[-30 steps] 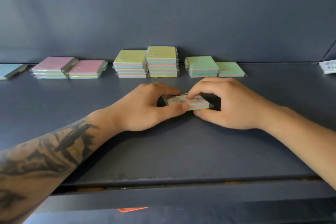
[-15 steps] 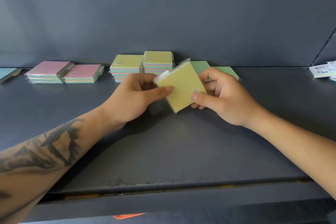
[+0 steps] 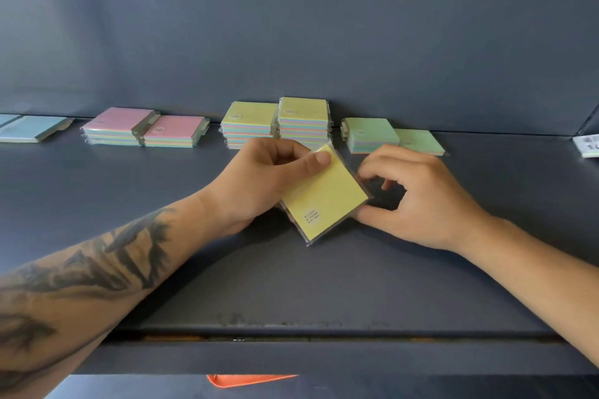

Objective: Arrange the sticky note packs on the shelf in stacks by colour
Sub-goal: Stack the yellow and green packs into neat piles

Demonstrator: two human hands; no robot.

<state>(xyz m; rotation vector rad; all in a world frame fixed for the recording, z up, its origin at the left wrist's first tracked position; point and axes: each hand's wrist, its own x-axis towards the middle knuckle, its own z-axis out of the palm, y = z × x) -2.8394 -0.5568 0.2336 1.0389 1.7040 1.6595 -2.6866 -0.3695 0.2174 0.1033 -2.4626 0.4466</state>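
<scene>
The left hand (image 3: 259, 181) pinches a yellow-topped pack (image 3: 324, 196) tilted above the shelf (image 3: 291, 285), while the right hand (image 3: 418, 197), fingers loosely curled, touches its lower edge with the thumb. It looks like a sorting step: next the pack should go squarely onto one of two yellow stacks (image 3: 278, 123) behind. Also there: two pink stacks (image 3: 146, 128), two green (image 3: 389, 138), one blue (image 3: 32, 128).

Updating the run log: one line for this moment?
left hand grips yellow plastic-wrapped sticky note pack | right hand touches its edge | pack tilted above dark shelf
</scene>
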